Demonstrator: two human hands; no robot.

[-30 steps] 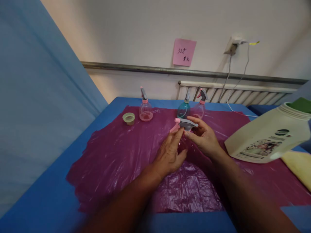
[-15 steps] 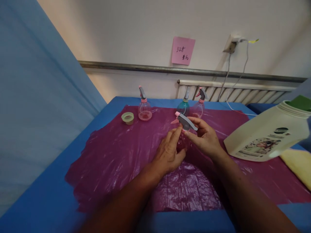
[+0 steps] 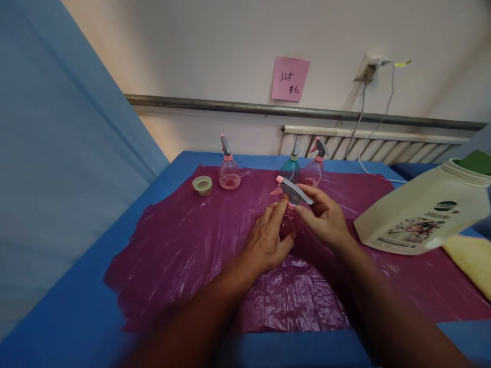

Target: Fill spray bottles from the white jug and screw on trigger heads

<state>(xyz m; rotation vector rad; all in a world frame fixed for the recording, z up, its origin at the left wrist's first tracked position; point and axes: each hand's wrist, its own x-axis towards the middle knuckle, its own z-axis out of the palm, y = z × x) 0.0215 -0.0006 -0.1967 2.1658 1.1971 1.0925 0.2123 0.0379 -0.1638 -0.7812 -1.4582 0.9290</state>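
A clear spray bottle with a grey and pink trigger head (image 3: 293, 191) stands upright on the purple plastic sheet (image 3: 180, 245). My left hand (image 3: 268, 237) is closed round the left side of its body. At the neck, just under the head, the fingers and thumb of my right hand (image 3: 326, 214) grip the collar. Behind it are a teal spray bottle (image 3: 290, 169) and another clear spray bottle with a pink collar (image 3: 315, 166). Further left, a third clear one (image 3: 229, 176) holds a little pink liquid, beside a small pale green cup (image 3: 202, 185).
A large cream jug with a green cap (image 3: 418, 214) leans at the right, near a yellow cloth (image 3: 470, 260). Blue curtain (image 3: 69, 153) hangs on the left. Along the wall run a metal rail (image 3: 230, 106) and a radiator (image 3: 383, 138), with cables (image 3: 360, 117) hanging from a socket.
My right thumb has shifted slightly at the collar, which shows a little more. Otherwise the hands and the bottle keep their places; the view moves only slightly.
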